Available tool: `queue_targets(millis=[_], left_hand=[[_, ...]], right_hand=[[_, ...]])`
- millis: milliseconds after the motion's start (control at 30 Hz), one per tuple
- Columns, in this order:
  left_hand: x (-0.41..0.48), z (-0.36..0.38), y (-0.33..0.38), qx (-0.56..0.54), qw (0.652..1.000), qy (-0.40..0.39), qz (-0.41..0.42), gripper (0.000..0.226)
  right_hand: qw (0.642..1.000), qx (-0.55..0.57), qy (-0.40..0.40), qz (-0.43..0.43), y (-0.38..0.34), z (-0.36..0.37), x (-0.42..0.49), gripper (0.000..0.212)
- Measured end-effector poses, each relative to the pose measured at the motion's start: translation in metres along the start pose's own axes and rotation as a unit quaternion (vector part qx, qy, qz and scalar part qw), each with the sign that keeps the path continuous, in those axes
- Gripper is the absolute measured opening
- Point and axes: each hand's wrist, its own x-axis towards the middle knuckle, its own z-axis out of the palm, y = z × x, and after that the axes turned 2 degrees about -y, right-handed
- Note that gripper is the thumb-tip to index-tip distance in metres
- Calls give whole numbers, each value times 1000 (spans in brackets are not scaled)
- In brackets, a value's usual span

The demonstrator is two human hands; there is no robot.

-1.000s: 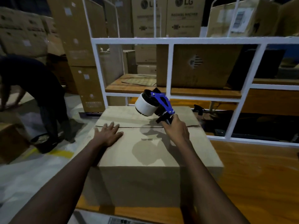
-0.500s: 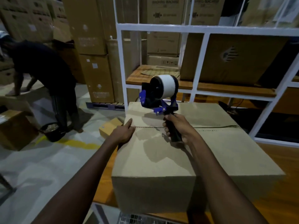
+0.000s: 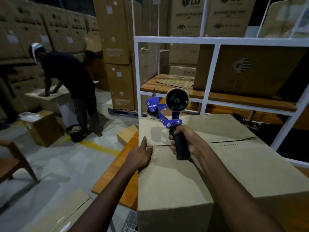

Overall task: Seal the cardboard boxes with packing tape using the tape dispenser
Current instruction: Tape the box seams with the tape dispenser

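Over the closed box [image 3: 234, 166], right hand [image 3: 188, 141] grips dispenser [image 3: 168, 113].

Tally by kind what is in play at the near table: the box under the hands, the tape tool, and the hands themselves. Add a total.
Cardboard box: 1
Tape dispenser: 1
Hands: 2 (left hand resting on the box by the seam, right hand gripping the dispenser's handle)
Total: 4
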Motion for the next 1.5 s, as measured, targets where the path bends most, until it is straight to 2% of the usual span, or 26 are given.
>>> queue_targets(millis=[100, 233, 300, 333, 400, 467, 567, 700, 833, 900, 1000, 1067, 1133, 1200, 1233, 1300, 1367, 1500], left_hand=[[-9, 5, 1, -3, 1000, 12, -6, 64], [-26, 3, 10, 15, 998, 48, -40, 61], [-35, -5, 22, 51, 986, 151, -41, 55], [-37, -11, 28, 24, 976, 215, -10, 51], [-36, -25, 41, -88, 939, 319, 87, 41], [-33, -41, 53, -197, 897, 373, 135, 25], [-22, -57, 67, -358, 858, 353, 108, 13], [-10, -53, 68, -315, 849, 395, 154, 33], [-3, -51, 66, -291, 855, 389, 183, 42], [1, -52, 63, -284, 857, 381, 198, 44], [3, -52, 53, -325, 842, 390, 184, 35], [1, -51, 50, -421, 814, 375, 140, 25], [-3, -52, 51, -546, 765, 329, 92, 18], [-4, -56, 52, -638, 724, 260, 37, 6], [-4, -59, 53, -668, 714, 211, 0, 13], [-4, -68, 52, -685, 719, 95, -78, 40], [-3, -77, 51, -670, 733, 15, -113, 63], [-1, -84, 45, -647, 753, -59, -105, 76]], right_hand=[[997, -70, 16, -35, -2, -6, -3, 15], [991, -92, -6, -102, -3, -21, -3, 9], [990, -92, -20, -110, -4, -26, -4, 9], [989, -93, -27, -109, -4, -27, -5, 10], [988, -100, -36, -113, -6, -28, -4, 10], [984, -117, -38, -126, -8, -28, -3, 10], [979, -138, -26, -150, -11, -25, -1, 8], [981, -121, -26, -147, -14, -21, 6, 6], [983, -118, -30, -141, -17, -19, 10, 5], [982, -118, -30, -143, -18, -18, 13, 6], [983, -119, -22, -142, -20, -18, 18, 7], [982, -122, -16, -142, -21, -19, 21, 7], [979, -134, -14, -151, -22, -20, 22, 6], [975, -152, -11, -162, -23, -20, 23, 5], [973, -162, -11, -164, -24, -20, 24, 5], [968, -183, -9, -168, -25, -20, 27, 3], [964, -199, -8, -175, -27, -23, 29, 3], [958, -217, -6, -186, -32, -23, 31, 3]])
